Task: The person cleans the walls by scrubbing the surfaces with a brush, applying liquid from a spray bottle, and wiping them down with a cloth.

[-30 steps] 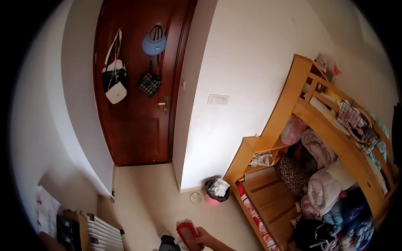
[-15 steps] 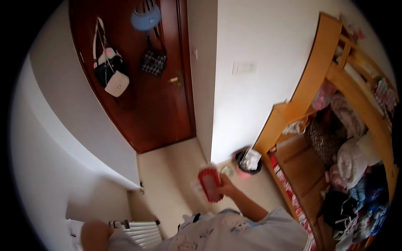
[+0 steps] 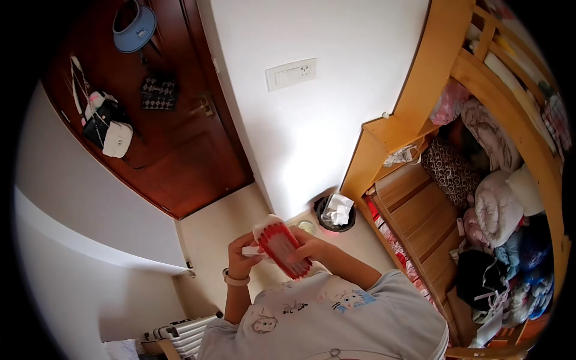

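A red and clear packet point(image 3: 282, 249), with what look like several red sticks inside, is held in front of my chest, tilted. My right hand point(image 3: 307, 245) grips its right side, thumb across the front. At its left edge, my left hand point(image 3: 243, 252) pinches a whitish flap or edge of the packet; a pale band circles that wrist. The packet's back side is hidden.
Bags point(image 3: 117, 139) and a blue visor point(image 3: 134, 29) hang on the brown door point(image 3: 180, 162). A lined bin point(image 3: 336, 213) holding white paper stands by the wooden bunk bed point(image 3: 414, 204), which is heaped with bedding. A white folded rack point(image 3: 186, 336) leans at the lower left.
My left hand has come up to the packet's left edge. The packet and my right hand are nearer my chest, and the view has tilted down toward my shirt.
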`<state>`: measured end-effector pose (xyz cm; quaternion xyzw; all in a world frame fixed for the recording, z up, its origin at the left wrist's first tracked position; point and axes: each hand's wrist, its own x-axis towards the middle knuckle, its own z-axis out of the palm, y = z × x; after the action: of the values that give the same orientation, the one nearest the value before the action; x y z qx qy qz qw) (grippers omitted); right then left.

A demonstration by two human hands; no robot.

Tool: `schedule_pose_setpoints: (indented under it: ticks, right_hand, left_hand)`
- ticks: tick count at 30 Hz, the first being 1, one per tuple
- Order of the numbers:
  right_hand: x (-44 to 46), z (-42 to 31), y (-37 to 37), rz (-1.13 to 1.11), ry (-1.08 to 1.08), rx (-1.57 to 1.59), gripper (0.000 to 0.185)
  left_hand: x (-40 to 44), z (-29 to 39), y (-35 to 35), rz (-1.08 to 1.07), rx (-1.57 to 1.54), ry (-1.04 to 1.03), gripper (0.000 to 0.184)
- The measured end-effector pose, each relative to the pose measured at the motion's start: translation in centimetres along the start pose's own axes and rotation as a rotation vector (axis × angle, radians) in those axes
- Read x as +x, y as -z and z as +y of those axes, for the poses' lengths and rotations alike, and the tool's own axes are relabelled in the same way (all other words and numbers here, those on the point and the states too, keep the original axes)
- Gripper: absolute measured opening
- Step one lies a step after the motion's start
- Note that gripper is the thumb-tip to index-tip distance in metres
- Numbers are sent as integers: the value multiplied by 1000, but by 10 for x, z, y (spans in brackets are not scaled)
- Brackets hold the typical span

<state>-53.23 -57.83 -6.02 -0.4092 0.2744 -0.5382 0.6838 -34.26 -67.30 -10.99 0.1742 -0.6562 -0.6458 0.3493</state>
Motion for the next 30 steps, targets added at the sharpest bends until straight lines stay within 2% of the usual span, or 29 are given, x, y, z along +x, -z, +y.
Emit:
schedule_pose_setpoints:
  ticks: [1,2,3,5,6,7,9,10,11,13,14,15,17,19,21,24,27,30]
  right_hand:
    - [-2,-6,8,-19,-20,69,59]
    - [-5,-14,17,-54,-15,131,60]
    - [-6,-28,16,-61,-26,136,60]
    - [-4,-50,23,-106,13,268,59]
    - [-6,-51,31,-83,-11,306,57]
    - [-6,-53,39,-89,-25,312,57]
    - [-1,-59,57,17,-149,-66,57]
    - [3,-58,68,32,-133,-176,58]
    - [4,-59,76,26,-141,-179,58]
    - [11,-64,84,72,-43,347,62]
    - [16,-67,88,116,14,401,59]
    - [21,-69,92,162,67,460,57]
    - [35,-72,100,284,171,532,54]
    - [49,-74,106,326,264,610,50]
    - [62,-80,106,356,299,637,48]
    - [75,-86,111,436,236,711,46]
    - [88,-79,125,486,201,545,49]
    - [90,-75,126,379,163,486,45]
  left_hand:
    - [7,0,-9,1,-213,-45,76]
    - [12,-1,-20,-66,-347,38,79]
    - [14,-6,-32,-52,-347,41,79]
    - [21,-25,-46,-123,-154,3,84]
    - [26,-39,-49,-130,111,32,80]
    - [30,-47,-56,-116,111,39,80]
    - [42,-58,-73,55,130,89,64]
    - [49,-45,-80,101,184,53,50]
    - [55,-32,-84,110,180,53,50]
    - [64,-15,-84,143,-114,142,43]
    - [61,-30,-74,178,-248,181,39]
    - [64,-36,-69,196,-251,187,39]
    - [77,-38,-52,250,19,86,39]
    - [102,-3,-53,331,-25,141,34]
    - [119,14,-44,301,-148,67,28]
    - [143,12,-25,253,-33,57,25]
    - [164,18,-19,284,-130,41,31]
    - [174,16,-19,269,-198,17,29]
